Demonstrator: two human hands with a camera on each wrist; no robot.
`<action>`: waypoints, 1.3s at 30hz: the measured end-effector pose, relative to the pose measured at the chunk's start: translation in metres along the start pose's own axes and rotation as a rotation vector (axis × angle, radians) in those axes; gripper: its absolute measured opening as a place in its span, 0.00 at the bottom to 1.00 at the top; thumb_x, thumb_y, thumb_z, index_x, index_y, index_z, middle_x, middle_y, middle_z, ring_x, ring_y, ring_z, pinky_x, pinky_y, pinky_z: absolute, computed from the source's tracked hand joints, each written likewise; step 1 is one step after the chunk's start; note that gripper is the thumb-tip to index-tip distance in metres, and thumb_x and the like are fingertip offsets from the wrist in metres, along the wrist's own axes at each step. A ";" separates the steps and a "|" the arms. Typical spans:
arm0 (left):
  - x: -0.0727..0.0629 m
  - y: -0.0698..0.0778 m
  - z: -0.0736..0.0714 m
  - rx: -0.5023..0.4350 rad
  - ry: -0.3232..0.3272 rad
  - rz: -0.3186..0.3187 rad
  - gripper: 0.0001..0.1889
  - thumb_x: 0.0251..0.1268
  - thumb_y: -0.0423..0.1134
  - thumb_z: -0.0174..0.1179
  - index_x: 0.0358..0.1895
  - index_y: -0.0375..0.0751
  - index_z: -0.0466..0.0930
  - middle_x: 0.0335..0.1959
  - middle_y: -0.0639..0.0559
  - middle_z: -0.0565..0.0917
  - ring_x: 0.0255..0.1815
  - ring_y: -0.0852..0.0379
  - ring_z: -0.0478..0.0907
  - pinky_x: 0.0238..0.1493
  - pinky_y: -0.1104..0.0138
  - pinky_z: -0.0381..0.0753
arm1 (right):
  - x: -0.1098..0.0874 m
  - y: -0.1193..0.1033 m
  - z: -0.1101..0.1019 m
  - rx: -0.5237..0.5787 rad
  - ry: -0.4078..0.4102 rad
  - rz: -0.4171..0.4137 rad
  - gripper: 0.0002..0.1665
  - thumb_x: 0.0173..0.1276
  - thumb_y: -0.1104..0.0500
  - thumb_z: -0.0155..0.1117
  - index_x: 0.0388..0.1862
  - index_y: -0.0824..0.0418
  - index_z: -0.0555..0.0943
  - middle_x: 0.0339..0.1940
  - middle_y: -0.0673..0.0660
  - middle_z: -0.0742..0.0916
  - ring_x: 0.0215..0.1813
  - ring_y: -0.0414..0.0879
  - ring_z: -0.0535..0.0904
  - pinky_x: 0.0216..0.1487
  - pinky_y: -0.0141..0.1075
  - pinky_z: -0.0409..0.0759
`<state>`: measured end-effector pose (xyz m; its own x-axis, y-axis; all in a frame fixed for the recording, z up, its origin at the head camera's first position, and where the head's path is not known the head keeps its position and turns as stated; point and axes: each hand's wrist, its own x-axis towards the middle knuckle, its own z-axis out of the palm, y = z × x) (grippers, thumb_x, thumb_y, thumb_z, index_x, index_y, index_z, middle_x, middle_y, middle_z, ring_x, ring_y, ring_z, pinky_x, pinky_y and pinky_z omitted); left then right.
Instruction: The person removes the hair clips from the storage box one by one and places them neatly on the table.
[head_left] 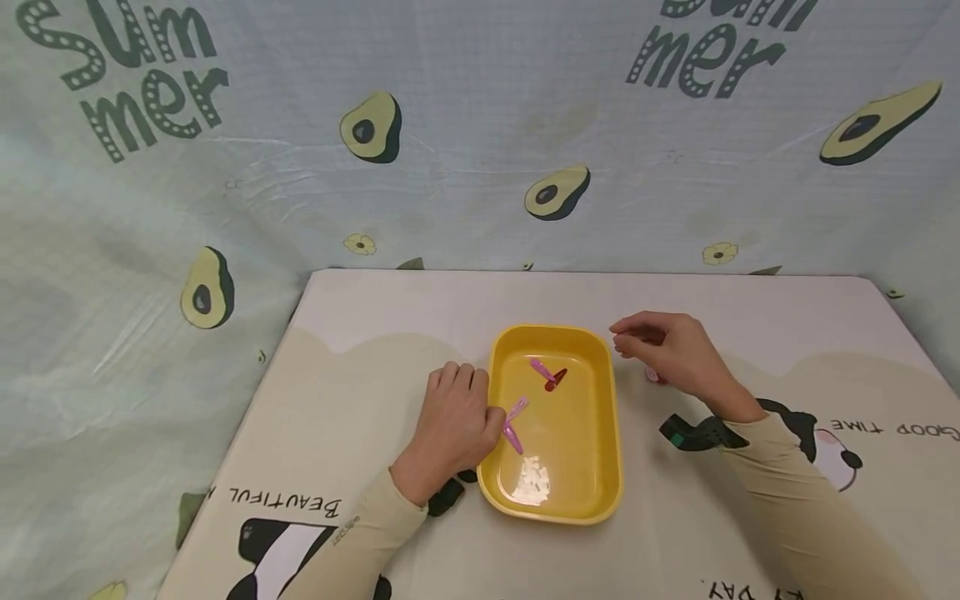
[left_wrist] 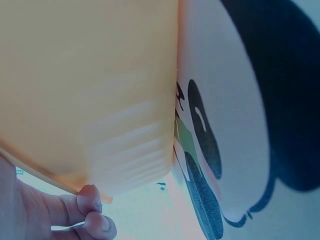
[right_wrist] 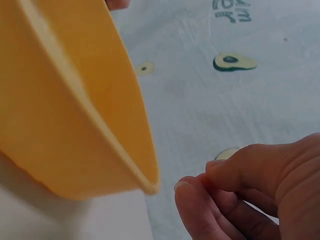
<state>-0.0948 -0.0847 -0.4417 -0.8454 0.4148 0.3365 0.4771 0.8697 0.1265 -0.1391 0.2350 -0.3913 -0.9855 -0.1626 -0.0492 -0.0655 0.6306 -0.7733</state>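
A yellow plastic tub (head_left: 573, 442) stands on the table. My left hand (head_left: 453, 417) grips its left side, with fingertips at the rim in the left wrist view. Inside the tub lie a red hair clip (head_left: 556, 381), a pink hair clip (head_left: 540, 368) touching it, and more pink clips (head_left: 513, 437) near the left wall. My right hand (head_left: 678, 354) is raised just beyond the right rim, thumb and index fingertips together in the right wrist view; I cannot tell whether something small is between them. Beneath that hand a small pink-and-red item (head_left: 654, 375) lies on the table, partly covered.
A printed cloth with cartoon animals and lettering covers the table (head_left: 390, 308). Behind and to the left hangs a pale curtain (head_left: 465, 125) with avocado prints. Dark straps (head_left: 701, 433) sit at both wrists.
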 end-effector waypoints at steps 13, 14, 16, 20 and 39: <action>0.001 0.001 -0.001 0.016 -0.006 0.000 0.09 0.62 0.40 0.58 0.29 0.43 0.68 0.26 0.51 0.66 0.34 0.51 0.62 0.46 0.58 0.65 | 0.011 -0.025 0.033 -0.015 -0.031 -0.114 0.15 0.71 0.58 0.69 0.53 0.63 0.87 0.45 0.60 0.92 0.44 0.49 0.89 0.48 0.35 0.88; 0.001 0.001 -0.001 0.016 -0.009 0.000 0.09 0.62 0.40 0.58 0.29 0.43 0.68 0.26 0.51 0.67 0.34 0.51 0.62 0.46 0.58 0.65 | 0.012 -0.026 0.036 -0.007 -0.038 -0.116 0.15 0.71 0.58 0.69 0.52 0.63 0.87 0.44 0.60 0.92 0.44 0.48 0.89 0.48 0.35 0.88; 0.001 0.001 -0.001 0.016 -0.013 -0.001 0.09 0.62 0.41 0.58 0.29 0.43 0.68 0.26 0.51 0.67 0.34 0.51 0.62 0.46 0.58 0.65 | 0.014 -0.029 0.040 0.010 -0.052 -0.120 0.15 0.71 0.58 0.69 0.52 0.64 0.87 0.43 0.59 0.92 0.44 0.48 0.89 0.47 0.33 0.88; 0.001 0.001 0.000 0.024 -0.020 -0.001 0.10 0.63 0.41 0.58 0.29 0.43 0.68 0.26 0.51 0.67 0.35 0.51 0.62 0.46 0.58 0.65 | 0.018 -0.033 0.051 0.041 -0.077 -0.131 0.14 0.71 0.58 0.69 0.51 0.64 0.87 0.42 0.58 0.92 0.43 0.47 0.89 0.46 0.28 0.85; 0.000 -0.001 -0.001 0.047 -0.006 0.009 0.10 0.63 0.42 0.59 0.30 0.42 0.71 0.27 0.50 0.70 0.35 0.50 0.64 0.46 0.58 0.66 | 0.031 -0.047 0.098 0.040 -0.173 -0.220 0.11 0.69 0.59 0.70 0.46 0.63 0.89 0.35 0.56 0.91 0.32 0.44 0.85 0.34 0.32 0.83</action>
<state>-0.0948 -0.0858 -0.4412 -0.8426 0.4242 0.3319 0.4730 0.8775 0.0793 -0.1511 0.1258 -0.4182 -0.9067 -0.4213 0.0178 -0.2650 0.5364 -0.8013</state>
